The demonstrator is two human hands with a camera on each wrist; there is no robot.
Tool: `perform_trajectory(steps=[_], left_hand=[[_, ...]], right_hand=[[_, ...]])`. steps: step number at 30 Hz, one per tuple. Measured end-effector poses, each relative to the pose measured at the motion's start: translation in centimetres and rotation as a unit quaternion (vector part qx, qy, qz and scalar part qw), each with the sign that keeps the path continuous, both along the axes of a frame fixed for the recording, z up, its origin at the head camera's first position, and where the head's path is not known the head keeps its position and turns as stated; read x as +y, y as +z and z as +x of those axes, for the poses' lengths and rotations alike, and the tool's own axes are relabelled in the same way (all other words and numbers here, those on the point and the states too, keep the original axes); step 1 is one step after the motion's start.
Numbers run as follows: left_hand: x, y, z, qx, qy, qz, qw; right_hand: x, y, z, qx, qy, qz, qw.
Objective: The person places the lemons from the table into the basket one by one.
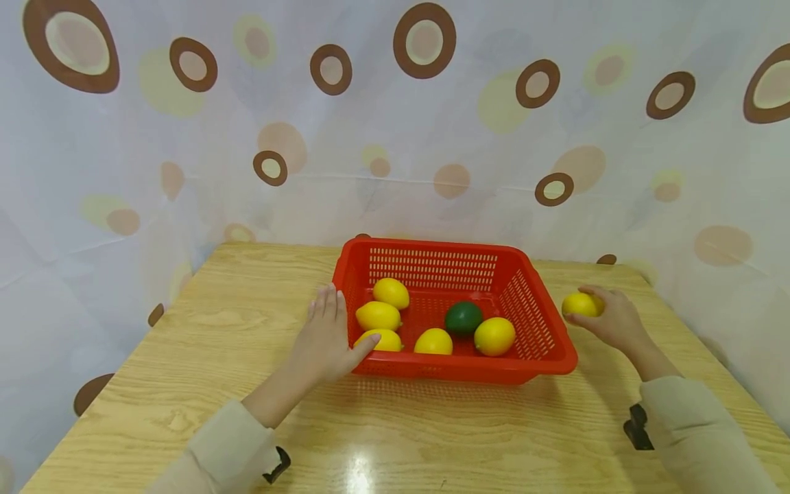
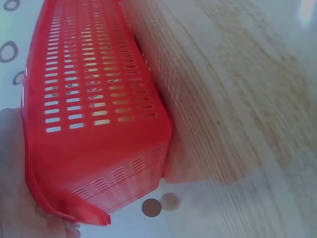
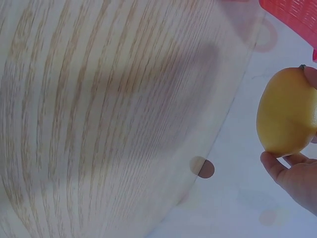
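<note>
A red plastic basket (image 1: 457, 369) with slotted walls stands on the wooden table. Inside it lie several yellow lemons (image 1: 378, 316) and one dark green fruit (image 1: 463, 318). My left hand (image 1: 326, 343) rests on the basket's left front corner, fingers straight and thumb along the rim; in the left wrist view the palm lies along the basket's edge. To the right of the basket, my right hand (image 1: 612, 320) pinches a lemon (image 3: 285, 113) between thumb and fingers, above the table.
The wooden table (image 1: 204, 357) reaches back to a white curtain (image 1: 382, 137) with brown and yellow circles. A dark strap (image 1: 638, 427) shows at the right sleeve, and another dark strap (image 1: 278, 465) at the left sleeve.
</note>
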State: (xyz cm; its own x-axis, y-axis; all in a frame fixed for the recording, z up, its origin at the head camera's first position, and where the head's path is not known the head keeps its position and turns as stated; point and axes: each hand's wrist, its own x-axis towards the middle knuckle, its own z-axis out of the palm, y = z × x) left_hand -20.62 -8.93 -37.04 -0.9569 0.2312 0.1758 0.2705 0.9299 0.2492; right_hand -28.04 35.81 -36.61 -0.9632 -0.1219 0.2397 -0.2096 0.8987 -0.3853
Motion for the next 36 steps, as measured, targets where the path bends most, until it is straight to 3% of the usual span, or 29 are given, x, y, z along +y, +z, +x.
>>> perform_trajectory(steps=[6, 36], left_hand=[[0.1, 0.3, 0.0, -0.017, 0.003, -0.010, 0.9998], [0.0, 0.1, -0.2, -0.010, 0.001, -0.001, 0.9999]], right_hand=[[0.0, 0.1, 0.3, 0.008, 0.001, -0.001, 1.0000], [-1.0, 2.7, -0.2, 0.027, -0.001, -0.018, 0.9995]])
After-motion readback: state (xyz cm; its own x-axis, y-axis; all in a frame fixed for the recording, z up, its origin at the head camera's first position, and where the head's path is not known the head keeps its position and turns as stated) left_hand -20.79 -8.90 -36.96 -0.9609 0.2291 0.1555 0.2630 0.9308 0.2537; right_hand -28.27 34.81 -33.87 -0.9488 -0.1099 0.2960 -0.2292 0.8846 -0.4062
